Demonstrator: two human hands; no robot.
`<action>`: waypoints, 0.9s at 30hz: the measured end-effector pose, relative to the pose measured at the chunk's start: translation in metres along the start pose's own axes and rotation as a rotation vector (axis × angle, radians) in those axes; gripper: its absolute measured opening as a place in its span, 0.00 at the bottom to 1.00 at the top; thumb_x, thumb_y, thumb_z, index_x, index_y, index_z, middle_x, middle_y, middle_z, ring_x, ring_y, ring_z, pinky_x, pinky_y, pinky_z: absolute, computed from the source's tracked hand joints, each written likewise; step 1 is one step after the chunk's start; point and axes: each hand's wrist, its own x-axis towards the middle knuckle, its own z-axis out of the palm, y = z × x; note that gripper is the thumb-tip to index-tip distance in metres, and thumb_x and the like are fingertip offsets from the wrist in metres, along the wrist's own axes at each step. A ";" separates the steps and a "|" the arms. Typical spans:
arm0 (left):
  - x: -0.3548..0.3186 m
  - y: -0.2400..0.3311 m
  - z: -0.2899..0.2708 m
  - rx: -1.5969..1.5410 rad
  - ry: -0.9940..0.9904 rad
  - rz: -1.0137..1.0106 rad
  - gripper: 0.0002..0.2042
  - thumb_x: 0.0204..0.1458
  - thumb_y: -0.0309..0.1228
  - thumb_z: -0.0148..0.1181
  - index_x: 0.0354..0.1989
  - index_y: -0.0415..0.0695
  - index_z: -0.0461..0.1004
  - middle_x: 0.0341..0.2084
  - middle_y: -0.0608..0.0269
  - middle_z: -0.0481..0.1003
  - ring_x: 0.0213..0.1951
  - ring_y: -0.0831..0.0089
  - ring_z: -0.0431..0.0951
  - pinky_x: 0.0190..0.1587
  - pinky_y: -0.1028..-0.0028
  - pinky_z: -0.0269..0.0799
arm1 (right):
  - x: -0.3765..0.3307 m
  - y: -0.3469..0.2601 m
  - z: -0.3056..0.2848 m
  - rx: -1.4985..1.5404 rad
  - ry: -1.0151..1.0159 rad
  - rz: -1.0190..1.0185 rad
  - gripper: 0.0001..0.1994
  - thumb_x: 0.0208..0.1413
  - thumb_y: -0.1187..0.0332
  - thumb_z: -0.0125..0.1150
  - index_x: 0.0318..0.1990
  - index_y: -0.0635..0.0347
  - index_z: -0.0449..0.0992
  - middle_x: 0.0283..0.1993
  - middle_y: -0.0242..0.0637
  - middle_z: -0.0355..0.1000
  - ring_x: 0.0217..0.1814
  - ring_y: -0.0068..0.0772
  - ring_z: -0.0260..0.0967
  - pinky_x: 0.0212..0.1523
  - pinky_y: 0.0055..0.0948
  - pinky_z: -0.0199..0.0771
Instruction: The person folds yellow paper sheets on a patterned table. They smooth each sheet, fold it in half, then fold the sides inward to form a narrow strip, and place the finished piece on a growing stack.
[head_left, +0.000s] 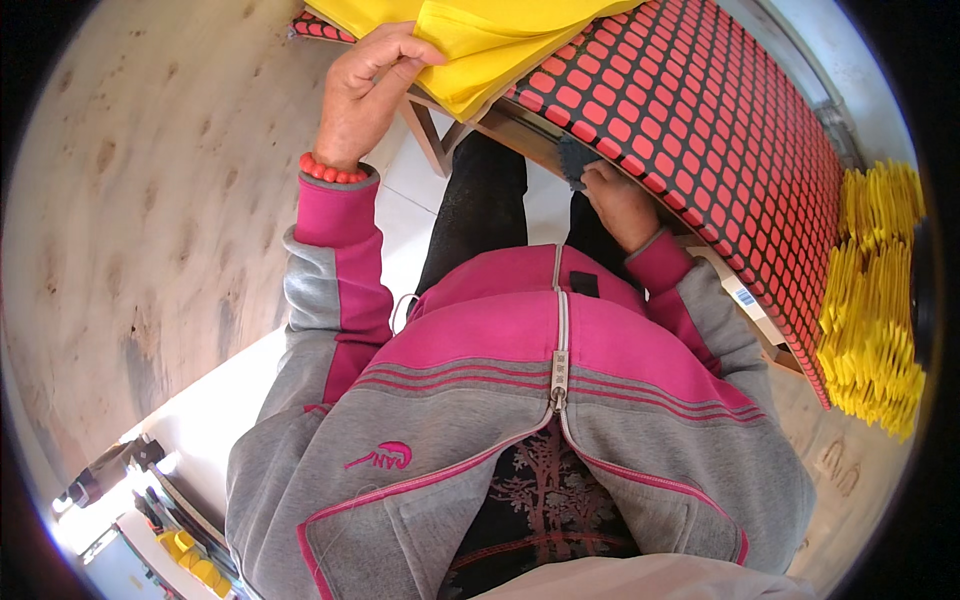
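Near the top, my left hand [372, 85] pinches the corner of a thin yellow sheet [470, 50] between thumb and fingers. The sheet lies over the front edge of a table covered with a red-and-black patterned cloth [690, 100], and its near corner hangs past that edge. I cannot tell whether it is paper or fabric. Just below the table edge, my right hand [622, 205] is closed, its fingers at a small dark grey cloth [576, 160]. Part of that cloth is hidden under the tabletop.
Stacks of folded yellow pieces [870, 310] stand at the table's right end. A large plywood board [150, 220] fills the left side. A wooden leg [428, 140] stands under the table, close to my knees. Tools and yellow items [190, 560] lie at the lower left.
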 end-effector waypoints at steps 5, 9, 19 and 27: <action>0.001 0.009 0.007 0.148 -0.001 0.091 0.03 0.61 0.25 0.62 0.39 0.39 0.80 0.45 0.63 0.80 0.47 0.71 0.79 0.51 0.73 0.72 | -0.002 0.005 -0.017 -0.032 -0.063 0.004 0.12 0.53 0.73 0.68 0.44 0.62 0.76 0.48 0.43 0.76 0.52 0.49 0.74 0.53 0.41 0.74; 0.002 0.011 0.000 0.161 -0.042 -0.001 0.07 0.60 0.20 0.60 0.44 0.41 0.82 0.48 0.63 0.79 0.53 0.72 0.76 0.59 0.73 0.67 | 0.003 0.002 -0.017 -0.018 -0.013 0.020 0.15 0.51 0.72 0.70 0.45 0.63 0.75 0.46 0.44 0.75 0.52 0.50 0.74 0.52 0.41 0.74; 0.004 0.003 -0.009 0.059 -0.136 -0.014 0.10 0.64 0.19 0.50 0.46 0.37 0.80 0.49 0.62 0.78 0.52 0.72 0.76 0.58 0.74 0.68 | 0.032 -0.077 -0.118 0.355 0.124 -0.318 0.09 0.50 0.70 0.70 0.37 0.57 0.75 0.46 0.39 0.77 0.43 0.45 0.77 0.44 0.38 0.78; 0.003 0.012 -0.009 0.026 -0.130 -0.066 0.09 0.62 0.19 0.53 0.45 0.37 0.79 0.45 0.62 0.78 0.48 0.72 0.76 0.53 0.74 0.68 | 0.136 -0.083 -0.160 0.228 0.457 -0.562 0.11 0.51 0.68 0.71 0.41 0.57 0.80 0.55 0.42 0.76 0.56 0.49 0.74 0.57 0.42 0.74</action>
